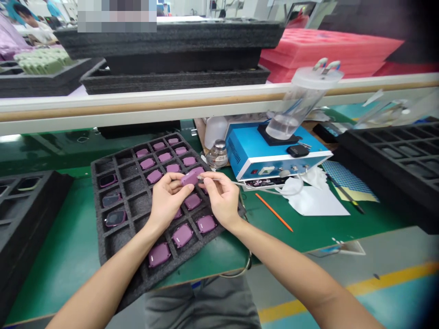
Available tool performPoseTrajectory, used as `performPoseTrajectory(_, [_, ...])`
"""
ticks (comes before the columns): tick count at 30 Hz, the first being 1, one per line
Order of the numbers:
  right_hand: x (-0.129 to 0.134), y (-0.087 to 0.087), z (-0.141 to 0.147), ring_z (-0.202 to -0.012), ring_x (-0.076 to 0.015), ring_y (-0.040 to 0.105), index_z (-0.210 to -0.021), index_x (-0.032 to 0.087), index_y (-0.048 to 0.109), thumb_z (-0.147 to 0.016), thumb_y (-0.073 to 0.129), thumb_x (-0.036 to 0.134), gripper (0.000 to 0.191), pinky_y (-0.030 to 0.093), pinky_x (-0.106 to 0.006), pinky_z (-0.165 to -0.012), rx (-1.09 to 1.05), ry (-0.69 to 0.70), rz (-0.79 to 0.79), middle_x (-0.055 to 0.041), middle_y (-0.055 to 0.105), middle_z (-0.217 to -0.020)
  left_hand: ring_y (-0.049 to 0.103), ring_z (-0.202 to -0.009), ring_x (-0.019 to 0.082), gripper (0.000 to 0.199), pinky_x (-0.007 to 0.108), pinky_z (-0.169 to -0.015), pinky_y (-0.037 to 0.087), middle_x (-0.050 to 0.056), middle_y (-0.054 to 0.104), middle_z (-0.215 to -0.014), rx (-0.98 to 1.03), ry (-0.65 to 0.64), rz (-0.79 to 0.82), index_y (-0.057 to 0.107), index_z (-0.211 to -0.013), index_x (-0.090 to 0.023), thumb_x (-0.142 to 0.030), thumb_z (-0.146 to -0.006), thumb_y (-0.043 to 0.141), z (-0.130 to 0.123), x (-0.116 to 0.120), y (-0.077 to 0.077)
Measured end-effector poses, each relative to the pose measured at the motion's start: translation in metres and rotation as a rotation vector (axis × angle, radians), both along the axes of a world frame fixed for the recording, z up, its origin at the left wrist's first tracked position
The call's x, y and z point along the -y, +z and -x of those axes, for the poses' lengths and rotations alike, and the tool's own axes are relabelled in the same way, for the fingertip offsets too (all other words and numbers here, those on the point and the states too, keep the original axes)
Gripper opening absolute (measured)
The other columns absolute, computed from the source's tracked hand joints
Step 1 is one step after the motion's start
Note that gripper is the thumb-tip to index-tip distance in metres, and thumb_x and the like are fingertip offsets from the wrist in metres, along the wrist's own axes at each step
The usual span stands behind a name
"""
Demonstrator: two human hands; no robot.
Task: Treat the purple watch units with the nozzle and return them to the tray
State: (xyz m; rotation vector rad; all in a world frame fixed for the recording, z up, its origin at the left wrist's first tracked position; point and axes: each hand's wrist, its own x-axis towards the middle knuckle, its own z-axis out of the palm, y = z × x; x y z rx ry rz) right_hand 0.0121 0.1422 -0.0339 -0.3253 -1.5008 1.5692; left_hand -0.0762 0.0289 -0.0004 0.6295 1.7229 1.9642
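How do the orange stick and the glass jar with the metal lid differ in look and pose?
The orange stick is long and thin, while the glass jar is short and rounded. The stick is one bright orange; the jar is clear, with a silvery lid. The stick lies flat on the green table, but the jar stands upright. Both are apart from the two hands.

Pink foam sheets (322, 48) lie stacked on a white-edged shelf (154, 101).
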Motion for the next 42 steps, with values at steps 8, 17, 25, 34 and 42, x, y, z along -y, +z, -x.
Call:
performPoseTrajectory(8, [0.004, 0.002, -0.002, -0.083, -0.0173, 0.075, -0.095, 0.019, 0.074, -0.09, 0.069, 0.039, 0.021, 0.068, -0.034, -0.079, 0.044, -0.011, 0.014, -0.0061, 0.076, -0.096, 0.074, -0.078, 0.015, 0.036, 0.025, -0.077, 0.056, 0.005, 0.079, -0.087, 0.013, 0.004, -0.001, 0.063, -0.093, -0.015, -0.026, -0.069, 0.087, -0.002, 0.001, 0.001])
performPoseTrajectory(17, [0.008, -0.001, -0.005, -0.081, -0.0194, 0.076, -0.093, 0.02, 0.075, -0.088, 0.071, 0.039, 0.02, 0.068, -0.038, -0.078, 0.071, -0.027, 0.022, -0.0076, 0.077, -0.096, 0.073, -0.075, 0.017, 0.036, 0.028, -0.077, 0.056, 0.004, 0.078, -0.083, 0.046, 0.027, -0.005, 0.064, -0.091, -0.017, -0.025, -0.066, 0.088, -0.008, 0.005, 0.002])
performPoseTrajectory(25, [0.01, -0.003, -0.009, -0.079, -0.0205, 0.076, -0.093, 0.018, 0.075, -0.088, 0.071, 0.043, 0.025, 0.067, -0.039, -0.078, 0.128, -0.04, 0.004, -0.0094, 0.076, -0.098, 0.071, -0.067, 0.014, 0.03, 0.025, -0.07, 0.053, 0.003, 0.075, -0.078, 0.052, 0.031, -0.004, 0.062, -0.087, -0.017, -0.018, -0.067, 0.084, -0.01, 0.006, -0.001])
performPoseTrajectory(34, [0.01, -0.004, -0.01, -0.077, -0.0216, 0.076, -0.093, 0.018, 0.075, -0.088, 0.07, 0.044, 0.028, 0.067, -0.041, -0.077, 0.138, -0.051, -0.014, -0.01, 0.077, -0.098, 0.07, -0.065, 0.015, 0.03, 0.025, -0.068, 0.052, 0.002, 0.075, -0.076, 0.063, 0.042, 0.002, 0.062, -0.087, -0.017, -0.017, -0.067, 0.084, -0.012, 0.007, -0.002])
performPoseTrajectory(42, [0.01, -0.004, -0.009, -0.076, -0.0214, 0.076, -0.092, 0.018, 0.075, -0.086, 0.072, 0.045, 0.028, 0.067, -0.042, -0.078, 0.128, -0.039, 0.003, -0.0094, 0.077, -0.096, 0.07, -0.066, 0.014, 0.026, 0.025, -0.069, 0.052, 0.003, 0.075, -0.076, 0.067, 0.04, -0.008, 0.062, -0.085, -0.017, -0.015, -0.068, 0.082, -0.012, 0.008, -0.001])
